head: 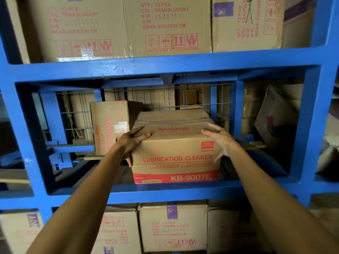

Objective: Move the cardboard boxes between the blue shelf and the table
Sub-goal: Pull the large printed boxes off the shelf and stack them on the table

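— Grip status, both hands?
— Left hand [133,142] clasped the lubrication cleaner box [176,156] at its upper left corner, fingers over the top edge, thumb down the left side. Right hand [222,141] was on the upper right corner, fingers spread over the top and curled down the right side. So both were grasping the box.
— Box location?
— Middle level of the blue shelf [165,65], near the front edge, roughly centre. Bottom looked to be resting on the shelf deck; couldn't tell if it was lifted.
— Orientation?
— Upright, printed front facing the camera, red KB-9007E band at the bottom. Long axis looked to run left-right along the shelf; depth was foreshortened, so not certain. Top-flap "Glodway" print read upside down from the camera.
— Anything else?
— Second KB-9007E box [110,125] behind and to the left, standing on end, print running vertically, apart from the held one. Translucent-labelled cartons [165,24] on the level above, similar cartons [172,228] on the level below. Wire mesh [192,96] at the back.
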